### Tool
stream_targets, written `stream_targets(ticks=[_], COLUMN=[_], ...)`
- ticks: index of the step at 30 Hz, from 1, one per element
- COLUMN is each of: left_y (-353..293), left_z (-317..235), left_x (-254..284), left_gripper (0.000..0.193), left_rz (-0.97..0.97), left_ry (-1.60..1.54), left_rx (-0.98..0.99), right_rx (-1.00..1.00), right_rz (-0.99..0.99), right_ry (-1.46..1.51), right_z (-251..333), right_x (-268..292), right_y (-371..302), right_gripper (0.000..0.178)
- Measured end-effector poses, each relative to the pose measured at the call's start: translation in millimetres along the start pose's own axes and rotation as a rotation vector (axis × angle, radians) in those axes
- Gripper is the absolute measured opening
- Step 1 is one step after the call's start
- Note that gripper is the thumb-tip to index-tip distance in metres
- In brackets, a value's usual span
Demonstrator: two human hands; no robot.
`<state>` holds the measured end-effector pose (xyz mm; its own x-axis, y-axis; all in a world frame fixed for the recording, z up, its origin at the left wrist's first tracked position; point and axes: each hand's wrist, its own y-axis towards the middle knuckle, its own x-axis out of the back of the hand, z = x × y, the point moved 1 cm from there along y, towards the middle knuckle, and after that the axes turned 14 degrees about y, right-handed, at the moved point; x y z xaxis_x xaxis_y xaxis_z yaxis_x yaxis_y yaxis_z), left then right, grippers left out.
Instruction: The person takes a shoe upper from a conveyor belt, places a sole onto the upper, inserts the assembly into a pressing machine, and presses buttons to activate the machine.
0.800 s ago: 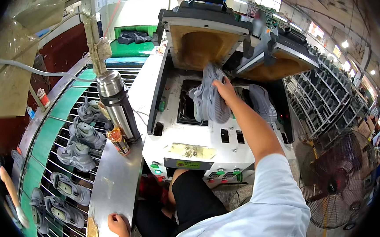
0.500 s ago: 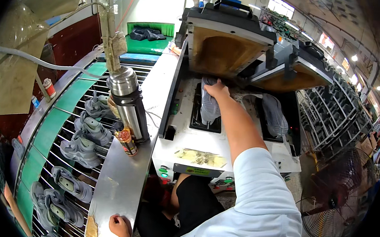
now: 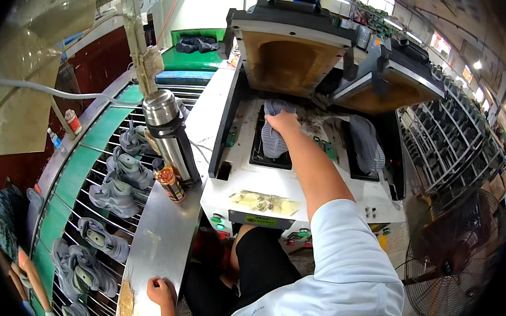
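Note:
My right hand (image 3: 284, 121) is closed around the heel end of a grey shoe (image 3: 274, 141), which lies sole up in the left dark recess of a white pressing machine (image 3: 298, 187). A second grey shoe (image 3: 364, 145), also sole up, sits in the right recess with no hand on it. Above each recess a heavy lid stands raised, the left lid (image 3: 292, 61) and the right lid (image 3: 386, 94), both with brown pads underneath. My left hand (image 3: 161, 291) rests curled into a loose fist on the edge of the metal tabletop (image 3: 156, 245), with nothing visible in it.
Several grey shoes (image 3: 115, 198) stand on a roller rack to the left. A steel thermos (image 3: 170, 131) and a small labelled bottle (image 3: 170, 181) stand on the tabletop beside the machine. On the right are a floor fan (image 3: 448, 260) and shoe racks (image 3: 448, 136). Another person's arm (image 3: 33, 277) shows at lower left.
The shoe under my right hand now lies flatter and lower in the left recess, with its toe end shifted slightly. My left hand stays curled on the tabletop. The whole view has shifted slightly.

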<state>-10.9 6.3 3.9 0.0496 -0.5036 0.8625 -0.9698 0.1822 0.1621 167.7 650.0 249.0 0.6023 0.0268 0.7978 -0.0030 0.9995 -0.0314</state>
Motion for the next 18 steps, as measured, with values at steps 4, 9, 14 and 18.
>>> stream_targets(ticks=[4, 9, 14, 18], left_y=[-3, -34, -38, -36], left_z=[2, -111, -262, -242], left_x=[-38, -63, -61, -55], left_gripper=[0.023, 0.062, 0.071, 0.059], left_rz=[0.015, 0.537, 0.955, 0.984], left_ry=[-0.252, -0.988, -1.417, -1.393], left_rx=[0.121, 0.215, 0.191, 0.158], right_rx=[0.148, 0.528, 0.574, 0.266], right_rz=[0.074, -0.169, -0.441, -0.472], right_ry=[0.051, 0.233, 0.076, -0.135], right_z=[-18, -120, -222, -250], right_x=[14, 73, 158, 209], right_y=[-35, -78, -57, -30], right_gripper=[0.067, 0.046, 0.044, 0.067])
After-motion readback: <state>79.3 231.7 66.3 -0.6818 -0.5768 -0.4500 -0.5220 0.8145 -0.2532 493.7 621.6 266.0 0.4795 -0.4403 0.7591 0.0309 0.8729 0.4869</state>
